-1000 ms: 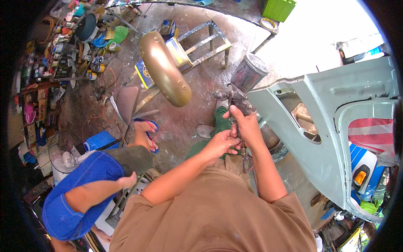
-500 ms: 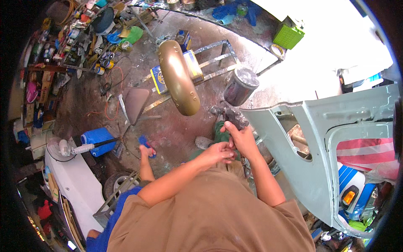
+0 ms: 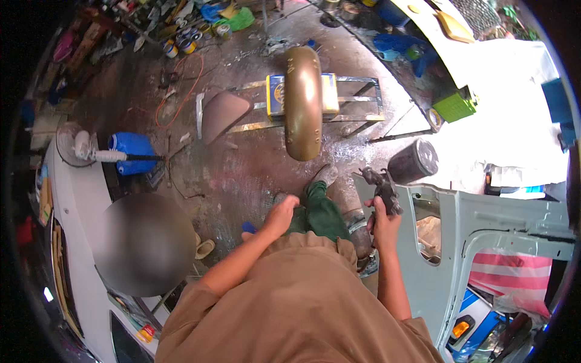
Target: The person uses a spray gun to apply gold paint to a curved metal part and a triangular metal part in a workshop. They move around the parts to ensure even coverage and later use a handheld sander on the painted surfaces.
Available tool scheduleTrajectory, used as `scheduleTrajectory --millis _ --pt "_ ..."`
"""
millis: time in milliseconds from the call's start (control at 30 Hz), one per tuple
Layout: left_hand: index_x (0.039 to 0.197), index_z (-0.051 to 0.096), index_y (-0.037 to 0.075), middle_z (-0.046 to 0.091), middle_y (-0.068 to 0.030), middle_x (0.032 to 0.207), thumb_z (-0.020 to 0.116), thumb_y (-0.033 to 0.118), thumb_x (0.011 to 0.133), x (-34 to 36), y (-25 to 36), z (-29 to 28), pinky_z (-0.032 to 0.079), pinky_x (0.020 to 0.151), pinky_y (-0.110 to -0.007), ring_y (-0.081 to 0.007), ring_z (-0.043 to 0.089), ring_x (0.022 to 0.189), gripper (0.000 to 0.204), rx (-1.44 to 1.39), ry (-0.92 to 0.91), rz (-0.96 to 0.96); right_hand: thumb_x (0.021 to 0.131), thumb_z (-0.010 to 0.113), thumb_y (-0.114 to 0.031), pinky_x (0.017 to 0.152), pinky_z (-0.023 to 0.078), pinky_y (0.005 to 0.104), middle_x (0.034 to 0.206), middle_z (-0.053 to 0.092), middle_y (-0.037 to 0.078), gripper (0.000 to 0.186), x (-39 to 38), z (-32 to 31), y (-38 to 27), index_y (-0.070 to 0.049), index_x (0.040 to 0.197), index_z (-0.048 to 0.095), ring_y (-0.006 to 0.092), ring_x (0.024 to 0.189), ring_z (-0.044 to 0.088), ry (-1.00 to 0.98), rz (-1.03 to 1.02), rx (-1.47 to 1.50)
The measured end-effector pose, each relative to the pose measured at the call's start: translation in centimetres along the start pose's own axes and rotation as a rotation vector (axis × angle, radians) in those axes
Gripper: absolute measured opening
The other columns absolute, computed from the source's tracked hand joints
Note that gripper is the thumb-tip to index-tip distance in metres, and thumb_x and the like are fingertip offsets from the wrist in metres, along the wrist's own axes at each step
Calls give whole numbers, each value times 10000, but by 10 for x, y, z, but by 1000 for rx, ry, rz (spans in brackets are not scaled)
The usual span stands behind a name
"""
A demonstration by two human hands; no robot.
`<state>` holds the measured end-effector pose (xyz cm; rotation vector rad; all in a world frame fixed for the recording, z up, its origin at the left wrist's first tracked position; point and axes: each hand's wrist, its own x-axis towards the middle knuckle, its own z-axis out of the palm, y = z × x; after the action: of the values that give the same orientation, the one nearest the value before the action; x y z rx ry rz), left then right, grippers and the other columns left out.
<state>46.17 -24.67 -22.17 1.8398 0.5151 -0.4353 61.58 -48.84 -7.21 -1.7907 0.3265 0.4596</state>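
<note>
My right hand (image 3: 385, 225) is closed round the handle of a spray gun (image 3: 387, 192), which is smeared with dark paint. Joined to the gun's upper side is a dark, paint-stained cup (image 3: 414, 161), tilted to the right. My left hand (image 3: 279, 216) hangs before my left thigh with its fingers curled in, and nothing shows in it. Ahead of me, a gold-painted fender (image 3: 304, 103) rests across a blue and yellow box (image 3: 276, 95) on a metal frame stand (image 3: 245, 127). Neither hand touches the fender.
A dull brown panel (image 3: 225, 115) leans on the stand's left end. Close on my right is a grey vehicle body panel (image 3: 448, 227). An orange hose (image 3: 162, 115) lies on the floor, near a blue drum (image 3: 134, 151). A blurred round patch hides part of the left side.
My hands have parted: the right has moved right with the spray gun, the left has drawn away to the left. My view has turned, and the fender now appears straight ahead.
</note>
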Motion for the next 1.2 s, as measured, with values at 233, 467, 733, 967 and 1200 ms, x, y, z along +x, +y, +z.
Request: scheduleTrajectory --millis 233,467,733,967,1200 --pt "1600 170 21 105 -276 1647 556 435 1000 113 11 -1 227 1210 -557 -477 125 1512 824 399 505 116 1009 622 -246 466 426 238 969 708 61 256 -49 14 22 -33 1152 609 75 535 523 -127 33 -89" --pt "1605 139 6 63 -277 1659 503 559 995 168 15 5 187 1222 -578 -463 92 1527 900 516 602 91 980 676 -201 556 469 251 1016 716 58 333 -68 11 36 -17 1241 582 85 664 569 -185 169 -101" --pt "1602 162 13 88 -288 1652 503 553 996 185 15 9 175 1226 -573 -480 112 1517 881 594 636 110 987 658 -217 562 460 240 1011 718 50 326 -64 3 42 -27 1242 587 77 672 565 -72 165 -63" --pt "1593 187 2 112 -297 1645 509 531 999 177 18 11 171 1222 -582 -485 134 1509 857 658 610 144 1012 615 -216 433 417 235 951 712 91 268 -54 -4 46 -22 1195 586 90 520 527 -42 73 -44" --pt "1581 192 -26 122 -303 1639 518 494 1009 145 28 26 191 1214 -582 -489 144 1506 839 677 508 151 1014 612 -242 434 415 233 949 712 93 279 -49 -3 37 -23 1184 590 84 519 521 -30 77 -27"
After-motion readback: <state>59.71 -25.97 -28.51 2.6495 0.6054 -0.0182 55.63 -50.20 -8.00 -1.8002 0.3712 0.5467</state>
